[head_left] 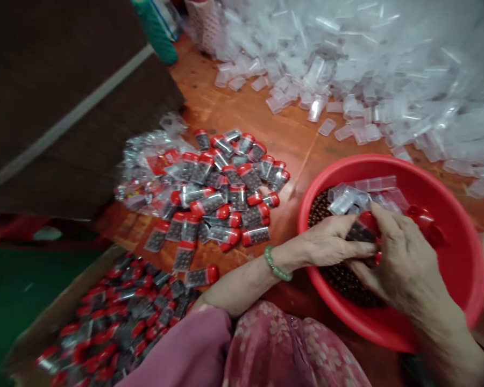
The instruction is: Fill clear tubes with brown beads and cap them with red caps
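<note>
Over a red plastic basin (457,263), both my hands meet around a small clear container (357,232) with dark round beads inside and a red cap. My left hand (333,242), a green bead bracelet on its wrist, grips the container's body. At the capped end, the fingers of my right hand (409,258) are closed around the red cap. Below them in the basin lie loose dark brown beads (349,285). Empty clear containers (349,200) rest on the beads toward the far side, with loose red caps (425,221) to the right.
Filled red-capped containers (229,188) lie piled on the wooden surface (310,142), beside clear plastic packaging (145,166). A cardboard box (36,333) at lower left holds many more. Empty clear containers (347,70) form a large heap at the back. A dark panel (64,80) stands left.
</note>
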The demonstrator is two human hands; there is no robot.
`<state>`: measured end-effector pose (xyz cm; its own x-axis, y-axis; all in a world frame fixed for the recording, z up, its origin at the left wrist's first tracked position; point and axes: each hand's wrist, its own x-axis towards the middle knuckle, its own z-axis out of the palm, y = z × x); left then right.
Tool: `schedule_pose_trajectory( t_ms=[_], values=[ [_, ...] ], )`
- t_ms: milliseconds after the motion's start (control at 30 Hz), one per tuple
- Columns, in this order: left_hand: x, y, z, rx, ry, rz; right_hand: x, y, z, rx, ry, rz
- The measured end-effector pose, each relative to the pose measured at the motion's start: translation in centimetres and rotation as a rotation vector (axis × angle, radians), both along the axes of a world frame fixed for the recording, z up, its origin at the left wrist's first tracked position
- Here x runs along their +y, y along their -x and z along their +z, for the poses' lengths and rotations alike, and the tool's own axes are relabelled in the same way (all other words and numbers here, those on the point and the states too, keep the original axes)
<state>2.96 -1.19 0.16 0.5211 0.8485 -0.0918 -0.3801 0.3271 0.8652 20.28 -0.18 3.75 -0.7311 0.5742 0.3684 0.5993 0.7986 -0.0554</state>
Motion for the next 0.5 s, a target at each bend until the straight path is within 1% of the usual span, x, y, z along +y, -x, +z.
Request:
schedule_pose_trajectory(
  t_ms=[100,233,300,367,500],
  values=[
    [-0.2,-0.5,-0.4,-0.090,0.047,-0.009,-0.3,-0.3,-0.8,-0.022,-0.106,-0.021],
    [-0.8,-1.0,-0.6,-0.167,0.163,-0.003,-0.6,-1.3,-1.1,-0.048,-0.120,-0.024],
    [-1.2,-1.0,-0.3,-0.199,0.209,-0.006,-0.7,-1.6,-1.2,-0.082,-0.125,-0.015],
    [-1.7,-0.9,0.0,-0.206,0.213,-0.007,-0.8,-1.6,-1.3,-0.090,-0.156,0.017],
    [-2.3,-0.6,0.8,-0.156,0.207,0.035,-0.8,-0.7,-1.2,-0.040,-0.176,0.052]
  ],
)
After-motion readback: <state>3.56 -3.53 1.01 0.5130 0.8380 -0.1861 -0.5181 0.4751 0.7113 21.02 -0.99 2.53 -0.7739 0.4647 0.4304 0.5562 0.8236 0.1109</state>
